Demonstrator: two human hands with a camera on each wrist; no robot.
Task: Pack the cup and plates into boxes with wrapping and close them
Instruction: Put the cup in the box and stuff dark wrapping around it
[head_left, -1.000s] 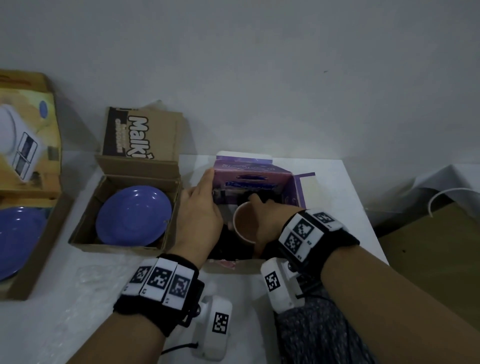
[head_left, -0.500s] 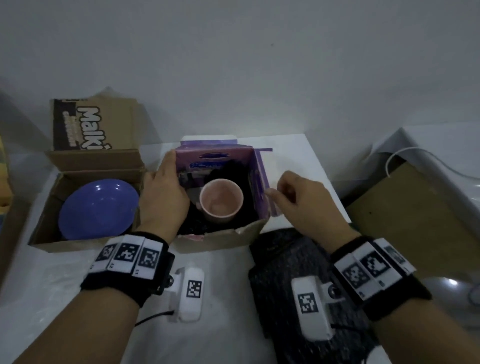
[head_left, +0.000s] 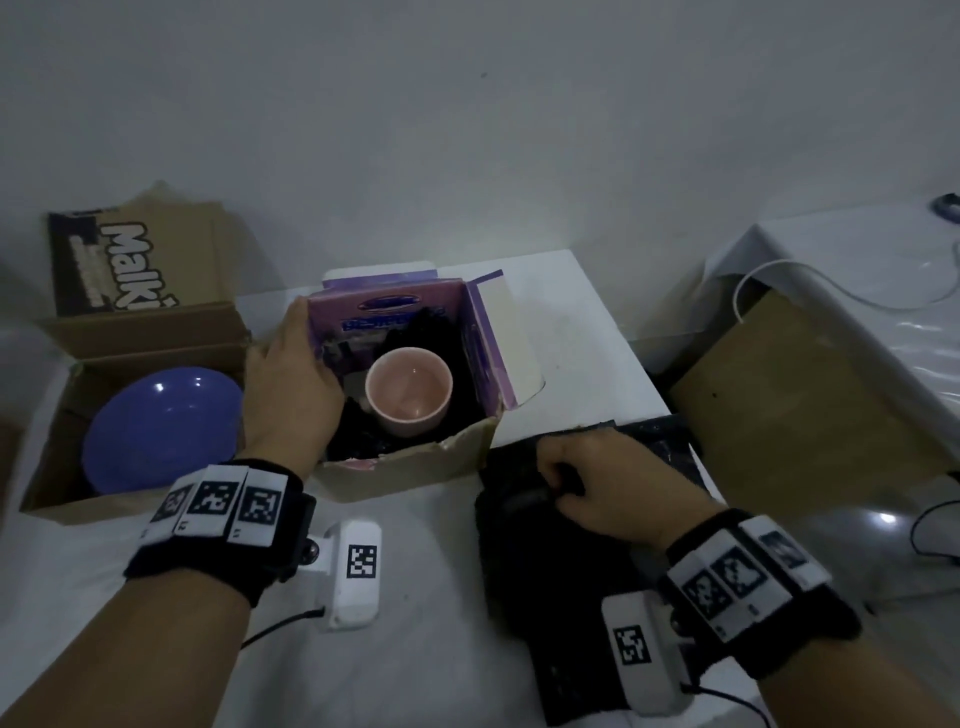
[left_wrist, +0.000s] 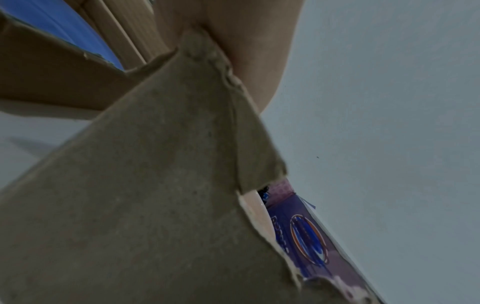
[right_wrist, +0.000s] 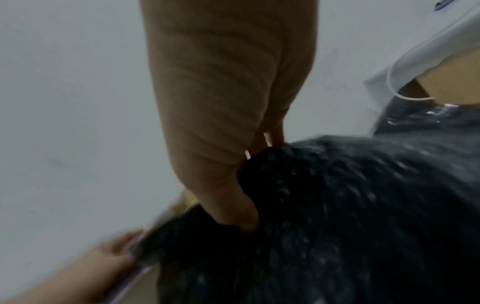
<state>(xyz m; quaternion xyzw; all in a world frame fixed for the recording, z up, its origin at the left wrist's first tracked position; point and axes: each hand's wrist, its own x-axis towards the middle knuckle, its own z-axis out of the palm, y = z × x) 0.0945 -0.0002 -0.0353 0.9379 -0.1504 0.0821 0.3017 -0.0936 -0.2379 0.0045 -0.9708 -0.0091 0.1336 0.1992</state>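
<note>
A pink cup (head_left: 408, 387) stands upright inside the open purple box (head_left: 480, 358), on black wrapping that lines the box. My left hand (head_left: 291, 384) holds the box's left wall, fingers over its rim; the left wrist view shows the box's torn brown front wall (left_wrist: 161, 185). To the right of the box lies a sheet of black bubble wrap (head_left: 566, 597) on the table. My right hand (head_left: 587, 488) pinches a bunched fold of the black bubble wrap (right_wrist: 337, 205) between thumb and fingers. A blue plate (head_left: 161, 428) lies in a brown cardboard box (head_left: 62, 499) at the left.
The brown box's printed lid (head_left: 130, 260) stands open against the wall. The white table (head_left: 415, 623) ends at the right, beside a brown board (head_left: 805, 395) and a white surface with a white cable (head_left: 831, 291).
My right hand left the cup in the purple box, moved right past the side flap, then came down and took hold of the black bubble wrap. My left hand stays on the box.
</note>
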